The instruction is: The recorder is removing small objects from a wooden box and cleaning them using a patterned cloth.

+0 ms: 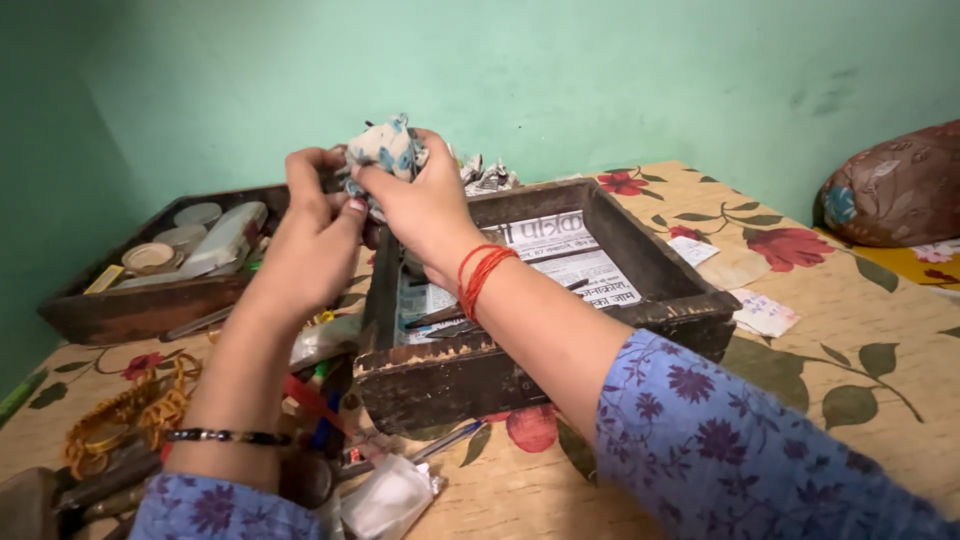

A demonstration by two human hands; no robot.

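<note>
Dark wooden drawer (560,365) lined with newspaper sits right under both hands, on a floral-print surface (800,400); a second wooden tray (120,310) of small items lies beyond the left hand. Right hand (425,205) and left hand (315,235) are raised together above the drawer, both pinching a small crumpled blue-patterned cloth bundle (385,148) at the fingertips.

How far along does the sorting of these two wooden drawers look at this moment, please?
Done: the near wooden drawer is nearly bare, holding newspaper lining and a few pens. In hand: the left hand and right hand grip a small patterned cloth bundle above it. Left: the far drawer remains full, and loose clutter lies on the floral cloth.
</note>
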